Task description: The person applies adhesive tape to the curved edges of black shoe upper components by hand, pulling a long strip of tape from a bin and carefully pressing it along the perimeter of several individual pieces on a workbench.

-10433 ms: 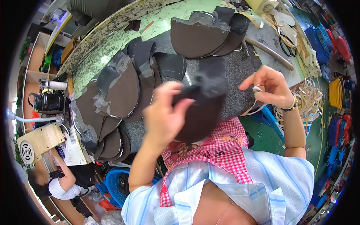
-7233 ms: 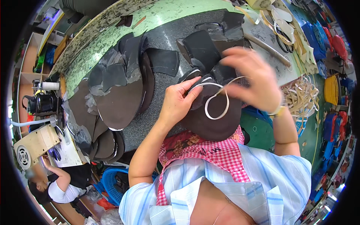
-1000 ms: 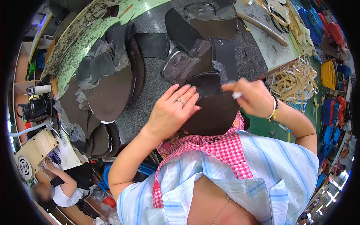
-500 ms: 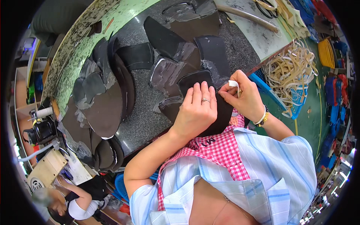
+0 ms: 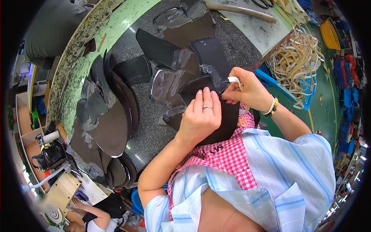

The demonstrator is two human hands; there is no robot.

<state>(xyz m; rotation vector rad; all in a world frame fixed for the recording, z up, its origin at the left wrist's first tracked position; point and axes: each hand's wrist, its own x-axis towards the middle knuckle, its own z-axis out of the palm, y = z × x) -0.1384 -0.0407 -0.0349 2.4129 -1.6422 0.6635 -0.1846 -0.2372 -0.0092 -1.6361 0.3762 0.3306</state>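
A dark brown, leather-like cut piece [image 5: 226, 121] with a black panel at its top lies at the table's near edge, against my apron. My left hand [image 5: 203, 114] rests flat on it, fingers stretched out together, a ring on one. At the piece's right edge my right hand [image 5: 247, 91] is closed in a pinch, thumb against bent fingers. A small white strip [image 5: 234, 79] shows at the right index finger; whether it is wrapped there or held, I cannot tell. Similar pieces [image 5: 174, 83] with greyish, glue-like smears lie just beyond my hands.
A heap of overlapping dark pieces [image 5: 110, 125] covers the table's left side. At right, a blue basket [image 5: 307, 92] overflows with beige strips [image 5: 295, 58]. A wooden stick [image 5: 243, 12] lies at the back. Lower left, another person's arm [image 5: 94, 212] shows near a sewing machine [image 5: 48, 154].
The view has shifted slightly. My right hand's fingers have curled in more at the piece's edge. My left hand stays flat on the piece.
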